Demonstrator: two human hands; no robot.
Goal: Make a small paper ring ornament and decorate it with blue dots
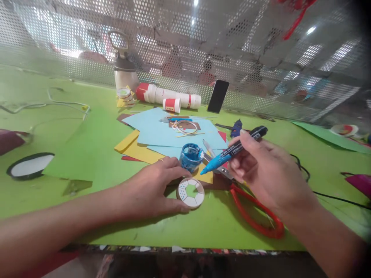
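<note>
A small round white disc (195, 198) with a green centre lies near the table's front edge. Lines divide its ring into sections, and blue dots fill part of its left side. My left hand (156, 185) grips the disc's left edge between thumb and fingers. Held in my right hand (261, 166) is a blue permanent marker (223, 156), its tip uncovered and pointing down-left above the disc. Just behind the disc stands a blue-smeared roll or cup (191, 156). Red-handled scissors (257, 216) lie under my right hand, their blades partly hidden.
Light blue paper (179, 133) and a yellow envelope (130, 146) lie behind my hands. Farther back are a white cup tube (174, 95), a red-and-white paper cup (171, 105), a phone (218, 95) and a jug (124, 73). A perforated screen (179, 42) borders the table.
</note>
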